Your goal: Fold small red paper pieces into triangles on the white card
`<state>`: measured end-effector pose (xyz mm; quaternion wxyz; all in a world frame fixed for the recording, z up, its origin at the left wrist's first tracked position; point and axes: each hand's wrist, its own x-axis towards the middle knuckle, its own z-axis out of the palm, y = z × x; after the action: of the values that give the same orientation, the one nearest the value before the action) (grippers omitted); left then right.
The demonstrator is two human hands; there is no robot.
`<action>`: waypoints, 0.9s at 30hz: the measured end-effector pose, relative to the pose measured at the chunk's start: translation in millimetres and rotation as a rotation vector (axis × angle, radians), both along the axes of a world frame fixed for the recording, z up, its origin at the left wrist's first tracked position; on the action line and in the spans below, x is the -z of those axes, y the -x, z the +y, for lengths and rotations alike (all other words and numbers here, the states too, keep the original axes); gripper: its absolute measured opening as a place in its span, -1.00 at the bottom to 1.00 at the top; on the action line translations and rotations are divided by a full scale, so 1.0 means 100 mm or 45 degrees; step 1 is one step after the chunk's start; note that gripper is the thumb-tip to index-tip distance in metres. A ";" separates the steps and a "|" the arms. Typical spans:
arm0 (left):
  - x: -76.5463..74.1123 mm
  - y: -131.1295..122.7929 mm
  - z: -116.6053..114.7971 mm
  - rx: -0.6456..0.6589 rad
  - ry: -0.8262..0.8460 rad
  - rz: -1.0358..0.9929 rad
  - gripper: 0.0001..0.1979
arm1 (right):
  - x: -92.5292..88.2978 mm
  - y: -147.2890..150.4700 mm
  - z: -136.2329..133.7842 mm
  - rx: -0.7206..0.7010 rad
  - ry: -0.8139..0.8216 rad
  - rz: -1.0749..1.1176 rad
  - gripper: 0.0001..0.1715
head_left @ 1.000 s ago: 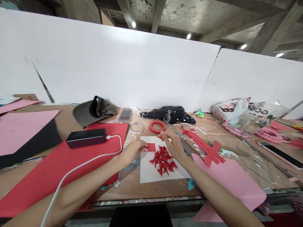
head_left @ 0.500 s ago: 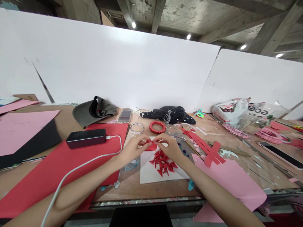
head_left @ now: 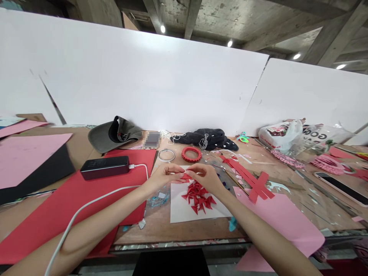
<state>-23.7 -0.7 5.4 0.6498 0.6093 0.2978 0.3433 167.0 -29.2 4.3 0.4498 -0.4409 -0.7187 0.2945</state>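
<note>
Between my two hands is a small piece of red paper (head_left: pixel 186 176), mostly covered by the fingers. My left hand (head_left: pixel 167 174) pinches it from the left, thumb and forefinger together. From the other side my right hand (head_left: pixel 204 177) pinches it too, and the fingertips of both hands nearly meet. Just below them a pile of small folded red paper pieces (head_left: pixel 198 198) lies on a white sheet (head_left: pixel 178 209). Beyond the hands, a red ring of folded paper (head_left: pixel 191 154) rests on the table beside a pale hoop (head_left: pixel 166 155).
Left are a power bank (head_left: pixel 105 168) with a white cable, red sheets (head_left: pixel 57 214) and a cap (head_left: pixel 115 134). Black cloth (head_left: pixel 209 138) lies at the back. Right are red paper strips (head_left: pixel 247 176), a pink sheet (head_left: pixel 281 218), a phone (head_left: pixel 340 188) and a plastic bag (head_left: pixel 280 135).
Both hands have shifted slightly, and the fingertips now sit a little higher and closer round the red paper. The white cable has moved slightly. The pile and the ring stay put.
</note>
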 end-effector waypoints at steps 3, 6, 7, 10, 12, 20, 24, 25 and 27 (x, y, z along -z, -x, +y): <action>0.01 -0.01 0.00 -0.017 -0.009 0.051 -0.65 | 0.03 0.00 0.03 -0.027 0.045 -0.008 -0.80; 0.01 -0.01 0.01 0.031 0.002 0.098 -0.63 | 0.04 0.00 0.04 -0.021 0.039 -0.004 -0.82; 0.01 0.00 0.01 0.050 0.013 0.111 -0.63 | 0.04 0.00 0.04 -0.020 0.037 -0.007 -0.82; 0.03 0.01 0.03 0.060 0.042 0.155 -0.62 | 0.05 0.00 0.04 -0.029 0.040 -0.023 -0.81; 0.04 0.01 0.04 0.055 0.036 0.168 -0.64 | 0.06 0.00 0.04 -0.039 0.037 -0.035 -0.81; 0.04 0.01 0.02 0.040 0.034 0.154 -0.65 | 0.06 0.01 0.04 -0.023 0.009 -0.106 -0.79; 0.05 0.02 0.03 0.036 0.050 0.142 -0.65 | 0.07 0.01 0.04 -0.029 0.037 -0.094 -0.80; 0.06 0.02 0.04 0.039 0.050 0.135 -0.65 | 0.07 0.01 0.04 -0.030 0.045 -0.088 -0.80; 0.09 0.02 0.05 0.050 0.038 0.130 -0.66 | 0.07 0.01 0.03 -0.034 0.056 -0.079 -0.81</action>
<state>-26.1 4.5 -3.2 0.6494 0.6219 0.3237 0.2944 165.6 -26.1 -2.6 0.4137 -0.4500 -0.7314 0.3023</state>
